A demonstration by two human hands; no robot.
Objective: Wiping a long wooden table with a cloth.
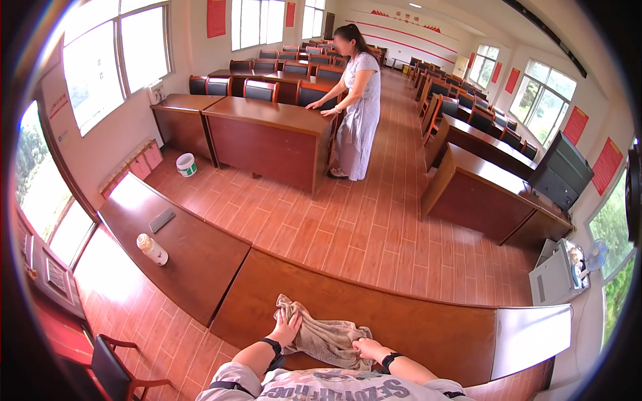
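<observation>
A crumpled greyish-beige cloth lies on the brown wooden table right in front of me. My left hand rests on the cloth's left part, fingers spread over it and pressing it to the tabletop. At the cloth's right end, my right hand has its fingers curled round a bunched edge. Black bands circle both my wrists. Between the two hands the cloth lies in loose folds.
On the adjoining table to the left stand a white bottle and a dark flat object. A person leans on a desk ahead. A bucket, chair, television and grey cabinet stand around.
</observation>
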